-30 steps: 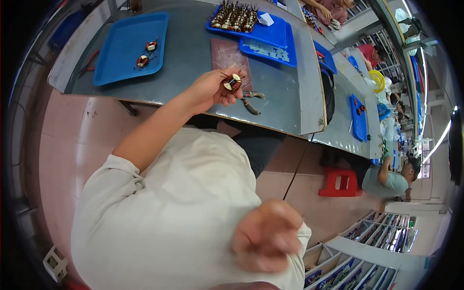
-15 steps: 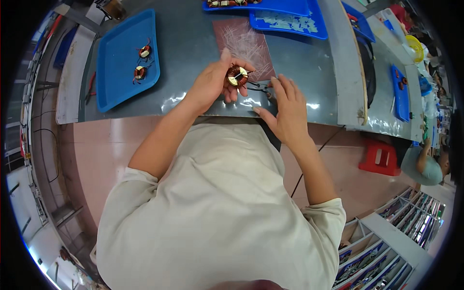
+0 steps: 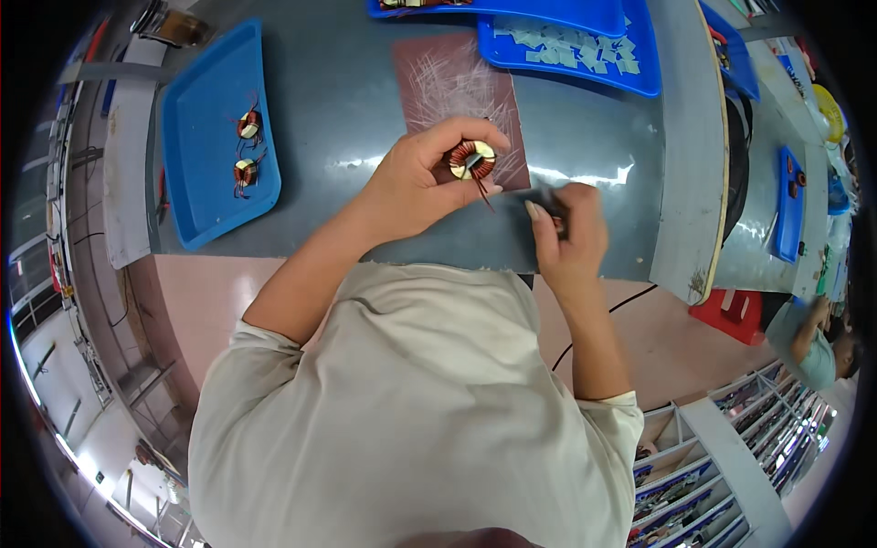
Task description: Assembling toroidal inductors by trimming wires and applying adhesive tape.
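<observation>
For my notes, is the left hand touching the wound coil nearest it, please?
Touching: the head view shows the left hand holding the wound coil between thumb and fingers.

Grey bench (image 3: 347,110), blue trays (image 3: 206,128), reddish-brown mat (image 3: 517,170)

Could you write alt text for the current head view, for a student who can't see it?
A person's left hand holds a copper-wound ring coil over a grey bench; the right hand grips a dark blurred tool. Two similar coils lie in a blue tray at left.
</observation>
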Demonstrator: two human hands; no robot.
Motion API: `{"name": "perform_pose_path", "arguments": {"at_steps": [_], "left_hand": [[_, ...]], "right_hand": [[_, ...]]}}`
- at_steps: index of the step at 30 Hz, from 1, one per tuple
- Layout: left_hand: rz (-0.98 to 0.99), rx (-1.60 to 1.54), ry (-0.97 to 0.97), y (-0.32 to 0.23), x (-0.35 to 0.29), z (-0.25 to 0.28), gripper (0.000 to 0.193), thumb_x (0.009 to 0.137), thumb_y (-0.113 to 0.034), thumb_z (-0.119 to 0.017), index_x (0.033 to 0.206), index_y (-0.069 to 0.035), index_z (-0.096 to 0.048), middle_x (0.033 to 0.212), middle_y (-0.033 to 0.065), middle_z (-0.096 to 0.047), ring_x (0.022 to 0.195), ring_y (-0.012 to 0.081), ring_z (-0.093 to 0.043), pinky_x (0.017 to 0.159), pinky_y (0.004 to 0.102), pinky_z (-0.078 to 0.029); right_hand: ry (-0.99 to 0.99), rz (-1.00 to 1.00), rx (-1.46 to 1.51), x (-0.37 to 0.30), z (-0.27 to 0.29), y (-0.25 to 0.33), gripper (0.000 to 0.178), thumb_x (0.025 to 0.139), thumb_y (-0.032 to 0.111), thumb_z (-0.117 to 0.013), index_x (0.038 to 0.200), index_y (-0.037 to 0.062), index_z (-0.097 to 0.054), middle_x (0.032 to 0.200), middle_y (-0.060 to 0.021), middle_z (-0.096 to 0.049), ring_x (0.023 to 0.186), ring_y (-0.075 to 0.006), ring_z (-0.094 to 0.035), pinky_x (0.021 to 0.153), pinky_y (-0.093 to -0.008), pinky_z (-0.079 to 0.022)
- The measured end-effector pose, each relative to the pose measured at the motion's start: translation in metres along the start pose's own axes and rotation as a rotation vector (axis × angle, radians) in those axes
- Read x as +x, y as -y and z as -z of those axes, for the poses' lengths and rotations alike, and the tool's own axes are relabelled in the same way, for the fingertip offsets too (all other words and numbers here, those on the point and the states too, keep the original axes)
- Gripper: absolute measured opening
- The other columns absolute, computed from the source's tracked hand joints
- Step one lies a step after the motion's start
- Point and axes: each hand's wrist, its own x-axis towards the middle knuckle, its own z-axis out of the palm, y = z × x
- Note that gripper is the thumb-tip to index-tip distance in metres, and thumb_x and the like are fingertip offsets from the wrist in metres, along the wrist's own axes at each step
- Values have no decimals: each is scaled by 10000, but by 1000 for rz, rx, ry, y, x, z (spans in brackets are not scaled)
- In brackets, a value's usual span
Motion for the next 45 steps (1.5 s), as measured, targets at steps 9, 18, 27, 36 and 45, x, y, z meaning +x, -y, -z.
{"name": "perform_pose_path", "arguments": {"at_steps": [9,18,27,36,45], "left_hand": [[-82,15,-52,3,29,-15,367,916,10,-778,1182,-75,-539,1001,12,-650,912,82,-669,792,258,-564],[-4,88,-5,-2,25,-24,335,922,-3,-767,1215,-53,-614,983,22,-677,893,76,-677,778,252,-561],[-5,11,6,5,12,-25,410,886,96,-713,1255,-36,-592,1058,76,-722,997,135,-718,841,283,-604],[13,111,-36,11,-4,-30,357,869,32,-767,1190,-69,-651,982,47,-756,921,110,-737,779,271,-578],[269,362,88,19,-67,37,189,901,-5,-756,1066,-57,-681,907,6,-668,810,65,-613,712,275,-517]], "right_hand": [[38,108,-4,10,6,20,449,737,-21,-675,1184,13,-653,1099,-170,-619,1012,-373,-593,851,-464,-500],[19,89,-100,4,-1,23,462,750,-3,-697,1207,18,-640,1147,-157,-612,1029,-366,-576,904,-466,-470],[-1,58,-169,-5,-4,30,506,744,-7,-720,1242,37,-637,1162,-137,-610,1059,-357,-570,927,-476,-452],[57,42,-324,-18,-5,39,482,757,33,-744,1228,66,-651,1090,-102,-597,1024,-334,-570,887,-467,-449],[-333,-305,-130,-19,82,21,134,979,31,-645,1107,5,-677,1013,-94,-692,843,-189,-649,732,-317,-512]]}}
